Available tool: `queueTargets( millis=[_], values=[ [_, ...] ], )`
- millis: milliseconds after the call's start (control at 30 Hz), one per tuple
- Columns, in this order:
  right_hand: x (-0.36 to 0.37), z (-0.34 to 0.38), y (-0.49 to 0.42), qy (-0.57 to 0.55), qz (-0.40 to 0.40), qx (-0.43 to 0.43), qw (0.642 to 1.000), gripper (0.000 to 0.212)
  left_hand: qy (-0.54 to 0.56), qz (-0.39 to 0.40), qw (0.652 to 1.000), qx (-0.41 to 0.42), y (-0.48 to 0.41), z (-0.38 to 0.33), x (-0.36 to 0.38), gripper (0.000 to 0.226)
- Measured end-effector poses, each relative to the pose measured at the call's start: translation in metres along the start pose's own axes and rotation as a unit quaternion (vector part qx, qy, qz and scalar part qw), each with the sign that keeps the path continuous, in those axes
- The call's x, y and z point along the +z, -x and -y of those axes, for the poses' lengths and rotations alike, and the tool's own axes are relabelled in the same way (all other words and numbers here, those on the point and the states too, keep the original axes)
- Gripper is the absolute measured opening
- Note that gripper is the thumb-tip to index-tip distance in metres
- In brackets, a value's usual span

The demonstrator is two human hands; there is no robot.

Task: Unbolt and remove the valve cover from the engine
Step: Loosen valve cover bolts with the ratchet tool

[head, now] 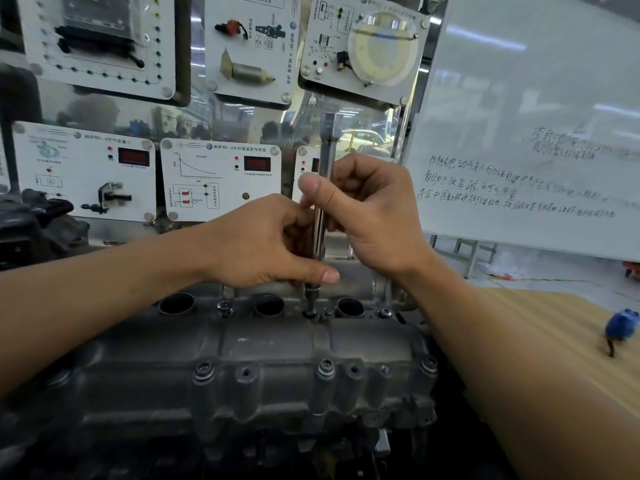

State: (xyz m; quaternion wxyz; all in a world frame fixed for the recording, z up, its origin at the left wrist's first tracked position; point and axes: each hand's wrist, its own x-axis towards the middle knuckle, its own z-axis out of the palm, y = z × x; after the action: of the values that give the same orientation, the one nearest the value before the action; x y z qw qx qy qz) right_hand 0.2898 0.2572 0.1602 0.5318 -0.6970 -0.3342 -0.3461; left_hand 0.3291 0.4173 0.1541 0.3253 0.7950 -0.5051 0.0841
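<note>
Grey cast-metal valve cover [270, 344] sits on the engine [214, 441], centre of scene, near the person; not lifted.

- Far edge, left: left bolt [224, 306] stands proud of its seat, apparently backed out.
- Left hand [266, 244] pinches the lower shaft of the extension bar [327, 161]. Bar upright, tip seated on the centre bolt [309, 312] at the far edge.
- Right hand [374, 216] curls round the shaft higher up.
- Near-edge bolts [325, 367] look seated; right bolt [384, 311] also in place.

Judgement: unbolting at an early stage. Most fasteners remain, and cover removal has not begun.

Far right: blue object [621, 325], blurred, on the wooden table [540, 317].
</note>
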Motion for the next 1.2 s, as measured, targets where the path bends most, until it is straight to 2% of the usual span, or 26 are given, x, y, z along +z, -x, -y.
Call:
queueTargets(
  millis=[67,167,267,300,400,433,533,600,667,800,867,967,1067,1200],
  values=[
    [-0.004,0.001,-0.001,-0.003,0.04,0.026,0.999,0.015,0.08,0.012,0.997,-0.001,0.001,-0.002,-0.002,0.032],
    [-0.011,-0.001,-0.004,-0.001,0.058,0.068,0.996,0.023,0.214,0.046,0.976,-0.022,0.001,-0.001,-0.002,0.027],
    [-0.013,-0.002,-0.004,0.003,0.038,0.063,0.997,0.023,0.167,0.016,0.986,-0.018,-0.002,-0.001,0.001,0.014],
    [-0.012,-0.002,-0.003,0.003,0.026,0.046,0.999,0.02,0.137,-0.007,0.99,-0.014,-0.004,-0.001,0.001,0.016],
    [-0.012,-0.004,-0.002,-0.034,0.016,0.02,0.999,0.004,0.07,-0.069,0.995,0.005,-0.008,0.001,0.003,0.042],
    [-0.012,-0.004,-0.002,-0.046,0.012,0.021,0.999,0.01,0.067,-0.073,0.995,0.008,-0.009,0.001,0.005,0.047],
    [-0.012,-0.002,-0.003,-0.06,0.007,0.044,0.997,0.019,0.096,-0.042,0.995,-0.001,-0.008,0.003,0.005,0.039],
    [-0.012,-0.001,-0.004,-0.067,0.007,0.06,0.996,0.023,0.175,-0.006,0.984,-0.011,-0.007,0.005,0.004,0.034],
    [-0.013,-0.001,-0.003,-0.06,0.018,0.057,0.996,0.017,0.249,0.023,0.968,-0.022,-0.005,0.006,0.002,0.033],
    [-0.011,0.003,-0.003,-0.074,0.048,0.049,0.995,0.009,0.187,-0.001,0.982,-0.014,-0.004,0.003,0.0,0.027],
    [-0.01,0.003,-0.002,-0.054,0.032,0.019,0.998,0.007,0.115,-0.055,0.992,-0.001,-0.007,0.001,0.002,0.037],
    [-0.009,0.001,-0.002,-0.019,0.002,-0.028,0.999,0.02,0.056,-0.091,0.994,0.015,-0.01,-0.001,0.005,0.054],
    [-0.009,0.0,-0.003,-0.026,-0.002,-0.033,0.999,0.021,0.057,-0.084,0.995,0.008,-0.009,0.0,0.005,0.058],
    [-0.018,0.001,-0.004,-0.074,0.043,0.039,0.996,0.016,0.18,-0.017,0.984,0.0,-0.006,-0.002,0.002,0.032]
  ],
)
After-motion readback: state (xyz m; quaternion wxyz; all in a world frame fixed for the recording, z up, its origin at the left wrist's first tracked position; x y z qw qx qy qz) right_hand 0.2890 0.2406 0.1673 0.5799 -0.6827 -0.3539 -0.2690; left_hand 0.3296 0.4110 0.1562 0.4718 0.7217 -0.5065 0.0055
